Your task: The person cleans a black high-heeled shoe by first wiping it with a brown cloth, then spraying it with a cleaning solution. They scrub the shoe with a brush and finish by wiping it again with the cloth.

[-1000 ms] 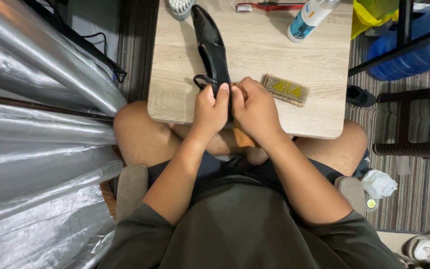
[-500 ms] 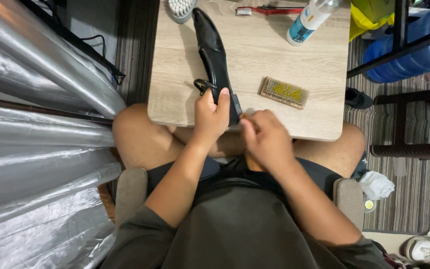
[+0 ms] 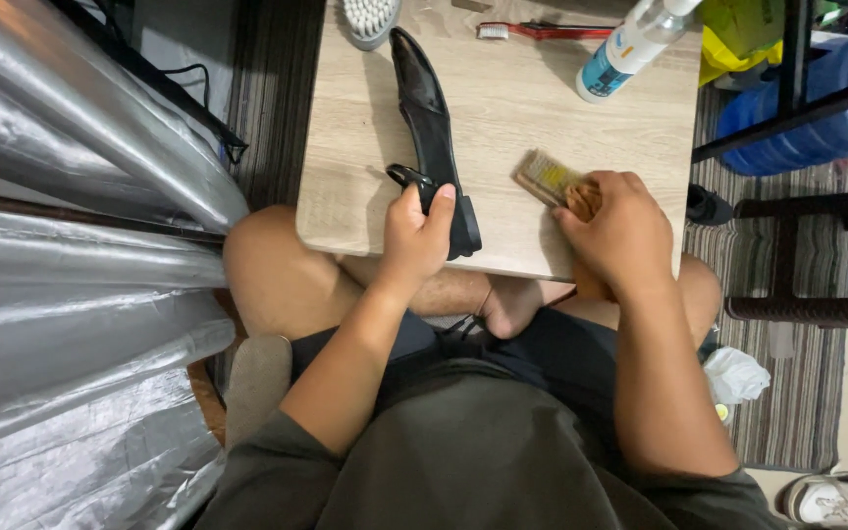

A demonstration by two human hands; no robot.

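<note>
The person sits with bare knees tucked under the near edge of a small wooden table (image 3: 503,147), in a dark olive shirt and dark shorts. The left hand (image 3: 414,236) is closed around the near end of a black shoe (image 3: 429,118), fingers curled over its heel part and thumb lying along its top, right at the table's near edge. The shoe is long, narrow and glossy; it lies on the tabletop on its side and runs from that hand away toward the far edge, its pointed toe farthest off. A small black strap or buckle sticks out just left of the thumb.

The right hand (image 3: 615,231) rests a little to the right, near the same front edge, closed over the near end of a wooden brush (image 3: 552,180). The brush's pale bristles show beyond the fingertips, and the brush lies flat on the table, near the shoe but apart from it.

Farther back, a clear bottle (image 3: 625,49) with a blue label lies tilted by the right far corner. A red-handled toothbrush (image 3: 532,31) lies along the far edge, and a round pale scrub brush (image 3: 370,18) sits at the far left corner, just beyond the shoe's toe.

Crinkled silver sheeting (image 3: 71,294) fills the left side, and a striped rug (image 3: 817,363) lies on the right.
</note>
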